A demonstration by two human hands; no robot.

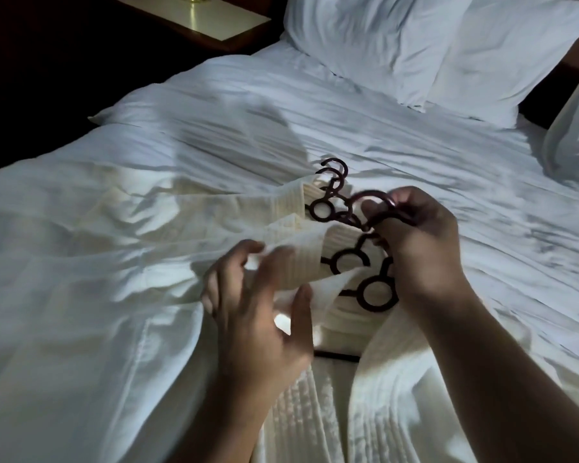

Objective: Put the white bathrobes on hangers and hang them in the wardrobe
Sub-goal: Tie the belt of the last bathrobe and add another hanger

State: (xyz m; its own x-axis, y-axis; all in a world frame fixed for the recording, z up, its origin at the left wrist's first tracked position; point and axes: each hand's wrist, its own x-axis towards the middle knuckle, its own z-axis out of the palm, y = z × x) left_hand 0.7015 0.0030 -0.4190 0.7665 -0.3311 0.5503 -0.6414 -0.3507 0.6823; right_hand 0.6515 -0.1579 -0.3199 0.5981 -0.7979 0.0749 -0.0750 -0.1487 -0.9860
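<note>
Right hand [418, 242] is curled tight on the curved hook [371, 197] of one hanger, thumb and fingers pinching it; left hand [258, 315] sits just left of the hangers [348, 262], fingers spread and bent about a fold of collar, thumb below and fingers above, too blurred to tell whether it truly grips; the two hands are apart, with the hangers between them.

Nearest the person lies a bathrobe [375, 396], lengthwise on the bed [415, 135], its collar up at the hangers and its body running back from them toward the person; the collar opens in a V, and a dark straight bar [335, 355] shows inside it, below the hangers. A second bathrobe [114, 295] spreads out to the left of the hangers, its folded collar edge touching them. How many robes are in the heap cannot be told.

Hangers are dark reddish-brown, hard and glossy, each with a flat round ring under an open C-shaped hook; they overlap in a cluster on the collars, and two free hooks [331, 168] point away from the person toward the pillows [365, 38].

Robe cloth is cream, thick, with a ribbed waffle weave and stitched bands; the bed linen is thinner, white, faintly striped and creased. Beyond the hangers to the left stands a nightstand [214, 21] with a pale top, bearing a brass base [198, 1].
</note>
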